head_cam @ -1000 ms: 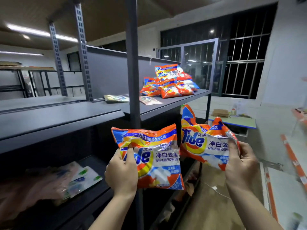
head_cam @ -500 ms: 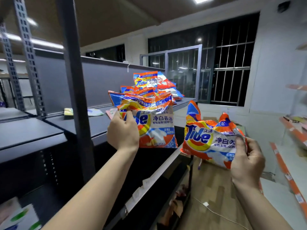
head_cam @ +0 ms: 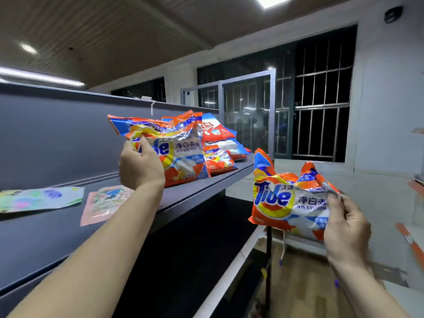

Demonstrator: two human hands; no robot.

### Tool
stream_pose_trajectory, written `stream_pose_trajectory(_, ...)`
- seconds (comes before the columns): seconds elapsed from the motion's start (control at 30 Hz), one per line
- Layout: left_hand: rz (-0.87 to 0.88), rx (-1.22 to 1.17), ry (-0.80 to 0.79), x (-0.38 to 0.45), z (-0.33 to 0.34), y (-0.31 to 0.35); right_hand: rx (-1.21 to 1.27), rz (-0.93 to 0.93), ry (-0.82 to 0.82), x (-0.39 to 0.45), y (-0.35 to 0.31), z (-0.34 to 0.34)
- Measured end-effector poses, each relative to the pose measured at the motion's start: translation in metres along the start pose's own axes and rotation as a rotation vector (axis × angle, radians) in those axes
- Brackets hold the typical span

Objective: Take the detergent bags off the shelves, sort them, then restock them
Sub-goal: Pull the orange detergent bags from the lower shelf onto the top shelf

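My left hand (head_cam: 140,166) grips an orange Tide detergent bag (head_cam: 181,154) by its left edge and holds it upright over the dark shelf (head_cam: 195,191), right in front of a pile of Tide bags (head_cam: 220,145) stacked at the shelf's far end. My right hand (head_cam: 344,226) pinches a second orange Tide bag (head_cam: 284,200) by its right edge, out in the aisle beside the shelf and lower than the first bag.
Two flat pouches lie on the shelf to the left, a pale green one (head_cam: 39,199) and a pink one (head_cam: 105,203). A lower shelf edge (head_cam: 231,265) runs below. A barred window and metal door frame (head_cam: 273,115) stand behind; orange-trimmed shelving (head_cam: 413,239) is at right.
My view has shifted forward along the shelf. My left hand has carried its bag up and forward to the pile on the upper shelf; my right hand has kept its bag beside the shelf.
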State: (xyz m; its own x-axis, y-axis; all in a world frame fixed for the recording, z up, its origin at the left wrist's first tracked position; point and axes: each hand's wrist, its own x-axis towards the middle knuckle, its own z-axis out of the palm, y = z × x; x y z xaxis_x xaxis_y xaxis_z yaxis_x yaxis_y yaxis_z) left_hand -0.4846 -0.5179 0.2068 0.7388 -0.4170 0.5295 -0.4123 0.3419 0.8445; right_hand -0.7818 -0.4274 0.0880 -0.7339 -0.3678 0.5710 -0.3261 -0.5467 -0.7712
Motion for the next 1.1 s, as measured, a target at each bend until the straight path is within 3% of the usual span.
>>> stream_pose_trajectory(0.43,0.101,0.195,0.167,0.069,0.140,-0.014,0.082,-0.005,-0.078,0.117,0.110,0.113)
stream_pose_trajectory(0.63,0.250,0.908,-0.169,0.075,0.213,-0.078,0.257,-0.001,-0.139,0.185,0.134,0.190)
stream_pose_trajectory(0.73,0.263,1.040,-0.369,0.086,0.223,-0.083,0.316,0.009,-0.139,0.209,0.140,0.239)
stream_pose_trajectory(0.87,0.165,0.961,-0.513,0.097,0.214,-0.082,0.420,0.071,-0.155,0.224,0.135,0.310)
stream_pose_trajectory(0.93,0.143,0.950,-0.504,0.095,0.213,-0.083,0.380,0.082,-0.268,0.223,0.139,0.351)
stream_pose_trajectory(1.0,0.115,0.952,-0.455,0.096,0.217,-0.084,0.152,0.016,-0.514,0.215,0.147,0.386)
stream_pose_trajectory(1.1,0.095,1.007,-0.353,0.100,0.227,-0.087,-0.308,-0.356,-0.727,0.202,0.159,0.410)
